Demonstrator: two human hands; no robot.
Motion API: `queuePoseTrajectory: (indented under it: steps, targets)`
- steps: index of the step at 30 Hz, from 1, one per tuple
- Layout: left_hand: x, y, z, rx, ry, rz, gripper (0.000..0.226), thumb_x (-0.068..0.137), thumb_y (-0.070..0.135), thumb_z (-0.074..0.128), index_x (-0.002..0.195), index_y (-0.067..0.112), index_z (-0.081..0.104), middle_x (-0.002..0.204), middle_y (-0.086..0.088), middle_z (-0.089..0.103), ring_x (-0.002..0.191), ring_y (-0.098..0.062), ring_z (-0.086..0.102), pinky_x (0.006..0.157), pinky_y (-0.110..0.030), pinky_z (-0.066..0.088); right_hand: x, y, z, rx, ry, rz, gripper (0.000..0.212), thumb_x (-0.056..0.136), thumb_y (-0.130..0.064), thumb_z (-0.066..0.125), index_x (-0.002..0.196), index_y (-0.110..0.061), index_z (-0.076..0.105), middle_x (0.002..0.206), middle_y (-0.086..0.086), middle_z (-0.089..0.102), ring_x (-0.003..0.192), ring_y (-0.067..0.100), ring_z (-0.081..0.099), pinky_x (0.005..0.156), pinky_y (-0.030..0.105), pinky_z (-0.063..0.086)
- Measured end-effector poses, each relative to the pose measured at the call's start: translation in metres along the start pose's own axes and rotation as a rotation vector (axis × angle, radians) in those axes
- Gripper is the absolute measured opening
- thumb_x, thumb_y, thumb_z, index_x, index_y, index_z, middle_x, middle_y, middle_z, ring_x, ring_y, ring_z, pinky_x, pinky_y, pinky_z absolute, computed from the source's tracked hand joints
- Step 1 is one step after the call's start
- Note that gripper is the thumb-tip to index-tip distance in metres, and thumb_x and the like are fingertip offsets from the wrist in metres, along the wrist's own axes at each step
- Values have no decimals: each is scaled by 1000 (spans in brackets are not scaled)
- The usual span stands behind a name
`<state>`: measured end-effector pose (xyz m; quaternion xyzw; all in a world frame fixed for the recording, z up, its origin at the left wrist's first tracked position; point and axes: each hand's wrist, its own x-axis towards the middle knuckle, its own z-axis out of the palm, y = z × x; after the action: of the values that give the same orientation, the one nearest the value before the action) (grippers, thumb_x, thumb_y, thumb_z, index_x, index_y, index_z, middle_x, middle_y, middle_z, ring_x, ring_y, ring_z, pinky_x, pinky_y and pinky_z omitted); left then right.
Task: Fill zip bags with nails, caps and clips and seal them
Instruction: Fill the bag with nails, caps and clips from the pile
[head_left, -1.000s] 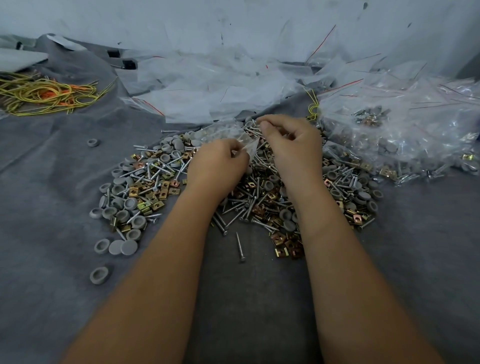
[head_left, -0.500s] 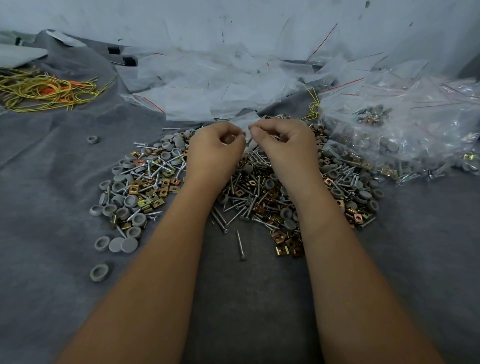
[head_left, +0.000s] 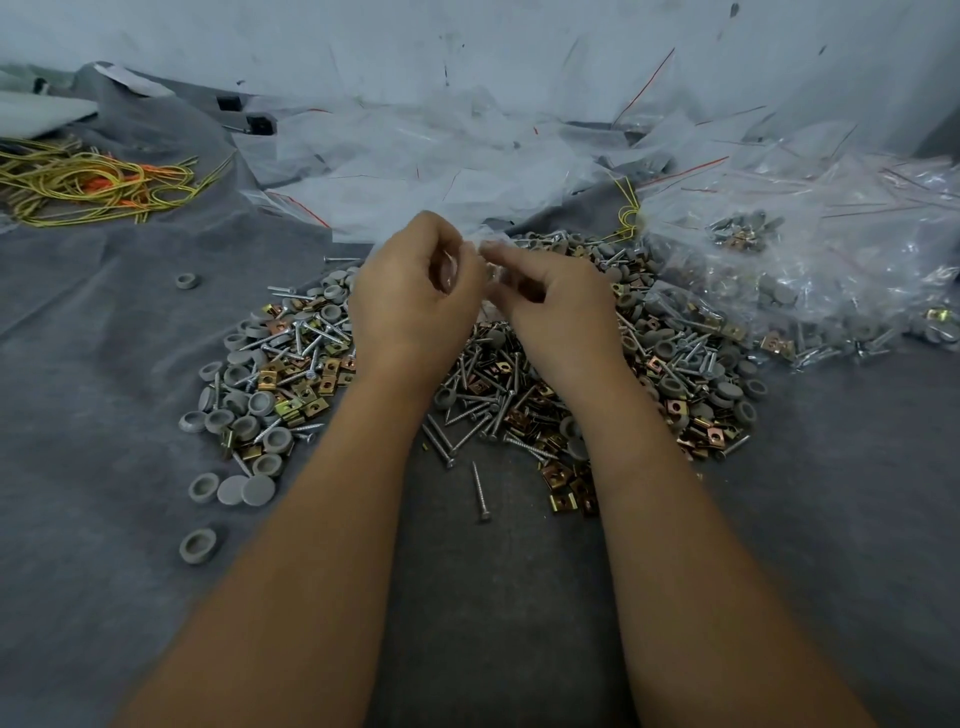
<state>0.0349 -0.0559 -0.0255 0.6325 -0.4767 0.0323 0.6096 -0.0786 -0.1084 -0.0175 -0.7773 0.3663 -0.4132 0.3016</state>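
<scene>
Where I work: a bench (head_left: 104, 597) under grey cloth, a scuffed pale wall at the far side.
Pile: nails, caps and clips (head_left: 291, 374) heaped mid-bench, nails pointing every way.
Hands: my left hand (head_left: 415, 296) and right hand (head_left: 556, 301) each pinch a clear zip bag (head_left: 485, 254) above the pile.
Hard to see: the bag's shape, axis and contents.
Far right: filled bags (head_left: 789, 270).

You work on a matt grey cloth (head_left: 493, 597). The screws (head_left: 480, 493) are bright, shiny metal, the clips (head_left: 563, 501) brassy glossy metal, the caps (head_left: 258, 490) dull smooth grey plastic. The bags (head_left: 810, 244) are clear, crinkled, glossy plastic.
</scene>
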Motion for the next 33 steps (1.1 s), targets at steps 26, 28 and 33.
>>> queuePoseTrajectory:
  steps: [26, 28, 33]
  targets:
    - [5, -18, 10, 189, -241, -284, 14, 91, 31, 53, 80, 22, 57, 61, 5, 56, 56, -18, 52, 60, -40, 51, 5, 14, -12, -558, -86, 187, 14, 88, -28, 66, 97, -30, 77, 104, 0, 71, 106, 29, 58, 95, 44, 46]
    - [4, -17, 10, 189, -249, -276, 15, 91, 32, 53, 80, 24, 57, 62, 6, 56, 57, -17, 53, 59, -37, 49, 5, 15, -12, -481, -23, 174, 14, 87, -31, 68, 99, -32, 77, 104, 2, 71, 106, 29, 58, 93, 42, 48]
    - [5, -17, 9, 186, -271, -280, 14, 90, 35, 53, 79, 26, 56, 62, 8, 57, 56, -14, 53, 57, -32, 45, 4, 11, -11, -278, 131, 139, 12, 90, -23, 64, 92, -25, 76, 76, -12, 66, 71, 4, 60, 68, 28, 50]
